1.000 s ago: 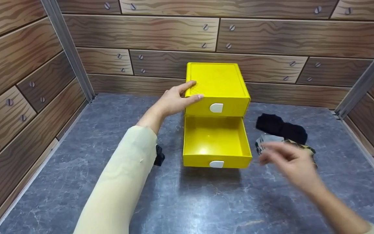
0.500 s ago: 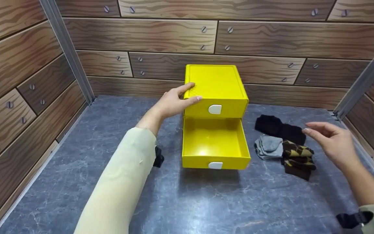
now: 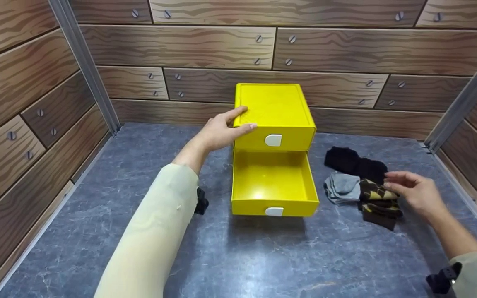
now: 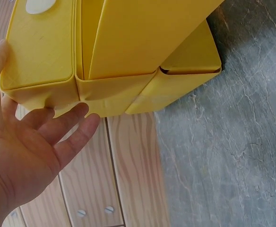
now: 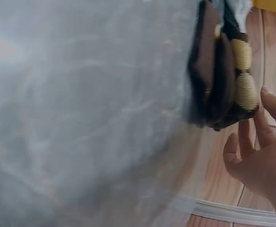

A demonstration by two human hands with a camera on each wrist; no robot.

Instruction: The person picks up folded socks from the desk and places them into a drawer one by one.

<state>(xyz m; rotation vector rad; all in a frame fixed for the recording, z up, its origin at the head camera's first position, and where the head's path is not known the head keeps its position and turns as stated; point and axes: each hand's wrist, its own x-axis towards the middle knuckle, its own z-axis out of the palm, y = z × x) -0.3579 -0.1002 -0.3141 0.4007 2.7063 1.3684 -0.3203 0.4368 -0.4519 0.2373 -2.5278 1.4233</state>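
Observation:
A yellow two-drawer unit [image 3: 275,105] stands near the back wall, its lower drawer [image 3: 273,174] pulled out with nothing inside. My left hand [image 3: 222,130] rests on the unit's upper left corner; the left wrist view shows its fingers spread loosely along the yellow side. On the right lie folded socks: a black pair [image 3: 354,161], a grey pair [image 3: 342,188] and a brown-and-yellow patterned pair [image 3: 381,203]. Close by the patterned socks is my right hand [image 3: 418,192], fingers parted and holding nothing. In the right wrist view its fingertips are near those socks; contact is unclear.
Wood-patterned panels [image 3: 172,45] enclose the grey marbled surface [image 3: 139,165] at the back and sides. Metal strips [image 3: 85,62] run up the corners. White handles [image 3: 273,140] mark the drawer fronts.
My right hand has moved from in front of the grey socks out to the right, then down and back beside the patterned socks. My left hand keeps its place on the unit.

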